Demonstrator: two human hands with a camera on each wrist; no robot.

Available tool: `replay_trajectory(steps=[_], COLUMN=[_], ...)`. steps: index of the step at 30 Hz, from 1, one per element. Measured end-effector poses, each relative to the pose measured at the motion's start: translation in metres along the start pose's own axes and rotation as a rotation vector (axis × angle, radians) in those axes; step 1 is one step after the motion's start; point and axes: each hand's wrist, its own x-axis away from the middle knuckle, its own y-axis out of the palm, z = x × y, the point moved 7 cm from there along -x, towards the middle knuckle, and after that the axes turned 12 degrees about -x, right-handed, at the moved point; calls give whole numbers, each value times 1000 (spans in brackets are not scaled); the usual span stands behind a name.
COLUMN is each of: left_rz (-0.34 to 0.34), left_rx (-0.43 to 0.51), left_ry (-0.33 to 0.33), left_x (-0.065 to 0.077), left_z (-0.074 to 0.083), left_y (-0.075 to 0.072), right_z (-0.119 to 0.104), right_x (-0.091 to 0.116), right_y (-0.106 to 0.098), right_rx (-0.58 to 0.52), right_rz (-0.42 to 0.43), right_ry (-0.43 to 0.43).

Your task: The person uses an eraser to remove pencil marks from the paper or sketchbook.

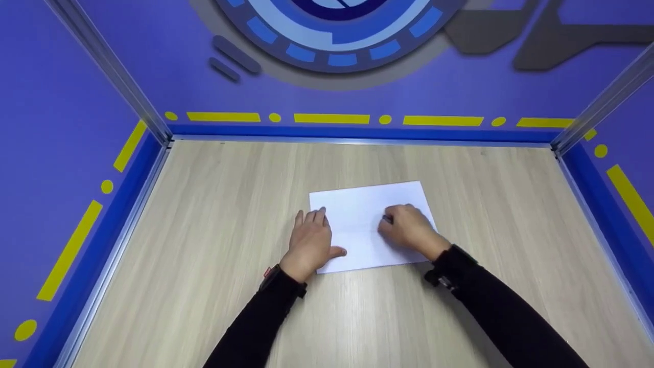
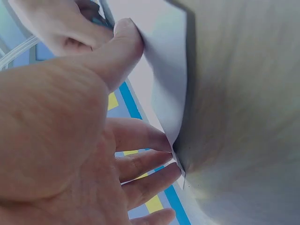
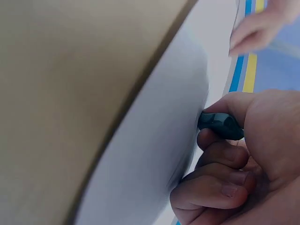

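Note:
A white sheet of paper (image 1: 357,214) lies flat on the wooden table. My left hand (image 1: 310,240) rests on its left side, fingers spread and straight, with the thumb (image 2: 129,37) on the sheet near the lower left corner. Over the right half of the paper, my right hand (image 1: 409,227) grips a small dark teal object (image 3: 218,123) with a rounded, faceted end. The thumb and curled fingers (image 3: 215,185) close around it, low against the paper's surface. Most of the object is hidden by the hand, so I cannot tell its kind.
Wood-grain tabletop (image 1: 214,230) surrounds the sheet. A blue back wall (image 1: 327,102) with yellow dashes and side walls (image 1: 76,204) joined by metal rails (image 1: 122,240) enclose it. Black sleeves (image 1: 255,322) and wrist-worn cameras cover both forearms.

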Motion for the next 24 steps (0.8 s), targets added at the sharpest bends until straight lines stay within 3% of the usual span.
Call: replay_trajectory(steps=[6, 11, 19, 24], left_rz=[-1, -21, -21, -13], left_rx=[14, 0, -1, 5], left_ry=[-5, -2, 1, 9], left_x=[1, 0, -1, -1], left_z=[-1, -1, 0, 1], left_y=[1, 3, 2, 0], right_z=[44, 62, 61, 43], right_x=[16, 26, 32, 30], right_y=[-32, -48, -53, -48], right_rx=[-3, 4, 27, -37], right_rz=[-9, 13, -9, -3], right_ry=[104, 149, 204, 182])
